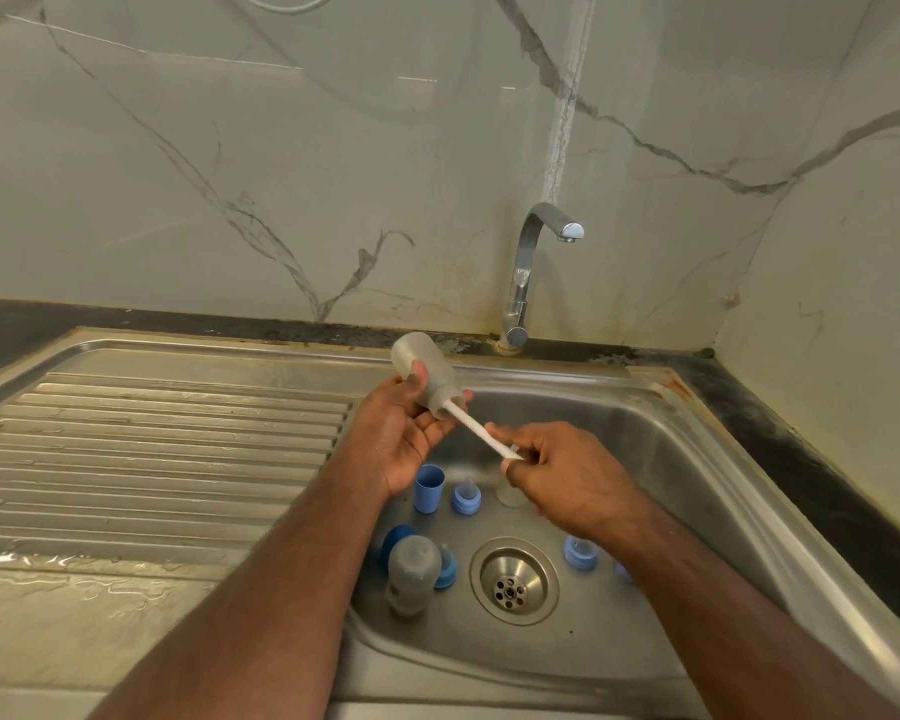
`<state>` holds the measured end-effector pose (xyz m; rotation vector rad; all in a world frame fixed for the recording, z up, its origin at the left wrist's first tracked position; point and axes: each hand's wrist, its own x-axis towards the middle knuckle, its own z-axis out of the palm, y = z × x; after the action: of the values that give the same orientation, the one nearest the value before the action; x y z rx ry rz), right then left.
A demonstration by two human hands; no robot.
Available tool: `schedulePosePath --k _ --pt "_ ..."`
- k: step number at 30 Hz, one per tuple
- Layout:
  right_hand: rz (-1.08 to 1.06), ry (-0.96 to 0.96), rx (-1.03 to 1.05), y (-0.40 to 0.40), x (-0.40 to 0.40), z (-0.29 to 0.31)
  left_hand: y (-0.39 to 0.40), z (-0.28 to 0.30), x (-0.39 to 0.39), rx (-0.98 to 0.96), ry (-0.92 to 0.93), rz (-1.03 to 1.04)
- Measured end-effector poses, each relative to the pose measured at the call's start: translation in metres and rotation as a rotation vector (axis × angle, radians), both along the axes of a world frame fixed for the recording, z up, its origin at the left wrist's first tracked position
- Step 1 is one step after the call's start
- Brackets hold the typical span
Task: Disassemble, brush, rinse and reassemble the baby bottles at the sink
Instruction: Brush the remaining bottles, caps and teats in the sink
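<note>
**Desk editor:** What sits nearest the lens?

**Photographer:** Two bare forearms reach in over the front rim of a steel sink [697, 449]. In the basin by the drain [514, 580], a second bottle [411, 574] lies on its side with blue parts around it: a cap [429, 488] standing upright, and nipple rings [466, 498] scattered on both sides of the drain.

**Desk editor:** And the hands?

**Photographer:** Above those parts, the right hand [567, 472] has thumb and fingers [513, 467] closed in a pinch on the end of a white brush handle [481, 431]. The left hand [404, 433] cradles a clear baby bottle [427, 376], thumb pressed on its side and fingers curled under its neck, mouth tilted down toward the right hand. The handle runs into that mouth; the brush head is inside, so I cannot see it.

**Desk editor:** Beyond them?

**Photographer:** The ribbed drainboard [167, 449] to the left is wet, and the tap [536, 262] against the marble wall shows no water running.

**Desk editor:** What could go wrong?

**Photographer:** My read: the bottle is held loosely over the basin, and a hard brush stroke could push it out of a wet grip onto the parts below. A pinch that far out on the handle gives little control, so the brush might slip or flick water.
</note>
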<state>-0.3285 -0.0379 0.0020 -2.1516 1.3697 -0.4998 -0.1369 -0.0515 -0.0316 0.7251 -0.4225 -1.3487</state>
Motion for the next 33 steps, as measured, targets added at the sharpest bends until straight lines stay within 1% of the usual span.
schedulePosePath --k 1,2,5,6,7,8,9,10,12,13,14,15,16,18,19,20,21,25,27,28,30,32,33 --pt "-0.017 -0.031 0.008 0.000 0.000 -0.001 0.000 0.000 0.000 0.000 0.008 -0.002" --pt "-0.035 -0.147 0.080 0.002 0.002 -0.002 0.000 0.001 -0.001 0.000 0.017 -0.004" --pt "-0.063 -0.659 0.515 0.011 0.008 -0.001 0.000 0.002 -0.003 -0.008 0.033 -0.006" --pt "-0.052 -0.756 0.623 0.012 0.008 0.000 0.000 0.002 -0.003 -0.015 0.039 -0.003" --pt "-0.027 -0.792 0.688 0.012 0.007 0.001 0.000 0.002 -0.001 -0.025 0.046 -0.001" --pt "-0.004 -0.767 0.694 0.011 0.006 0.001 0.000 0.002 0.000 -0.034 0.054 -0.002" --pt "0.005 -0.683 0.638 0.009 0.005 0.001 0.000 0.003 0.001 -0.036 0.056 -0.003" --pt "0.002 -0.543 0.514 0.008 0.005 0.001 0.000 0.003 0.001 -0.034 0.052 -0.002" --pt "-0.006 -0.226 0.191 0.004 0.005 -0.003 0.000 0.002 0.002 -0.022 0.031 0.005" --pt "-0.007 -0.127 0.063 0.002 0.006 -0.005 -0.001 0.002 0.002 -0.020 0.027 0.009" --pt "-0.014 -0.115 -0.005 0.002 0.007 -0.007 -0.001 0.002 0.001 -0.020 0.029 0.012" --pt "-0.025 -0.164 -0.010 0.002 0.008 -0.008 -0.001 0.002 0.000 -0.023 0.033 0.012" --pt "-0.040 -0.281 0.057 0.003 0.008 -0.009 0.000 0.002 -0.001 -0.027 0.038 0.009" --pt "-0.054 -0.521 0.309 0.009 0.010 -0.005 0.000 0.002 0.000 -0.034 0.040 0.007" --pt "-0.043 -0.556 0.388 0.011 0.011 -0.003 0.000 0.002 0.001 -0.036 0.035 0.007" --pt "-0.027 -0.510 0.389 0.010 0.010 -0.003 -0.001 0.002 0.002 -0.037 0.024 0.006" --pt "-0.019 -0.412 0.324 0.008 0.009 -0.005 -0.001 0.002 0.002 -0.036 0.010 0.006" --pt "-0.008 0.118 -0.236 0.003 0.003 -0.005 -0.002 0.000 0.001 -0.015 -0.014 0.033" --pt "-0.001 0.330 -0.448 0.008 0.004 -0.004 -0.003 0.000 -0.001 -0.010 -0.008 0.058" --pt "0.001 0.407 -0.504 0.009 0.005 -0.004 -0.003 0.000 -0.001 -0.007 -0.006 0.069" --pt "-0.003 0.503 -0.516 0.011 0.009 -0.004 -0.003 -0.001 -0.002 0.003 -0.029 0.092" --pt "-0.005 0.539 -0.484 0.011 0.014 -0.005 -0.004 -0.002 -0.002 0.009 -0.071 0.115" --pt "0.003 0.516 -0.451 0.010 0.017 -0.006 -0.005 -0.003 -0.002 0.012 -0.093 0.121"
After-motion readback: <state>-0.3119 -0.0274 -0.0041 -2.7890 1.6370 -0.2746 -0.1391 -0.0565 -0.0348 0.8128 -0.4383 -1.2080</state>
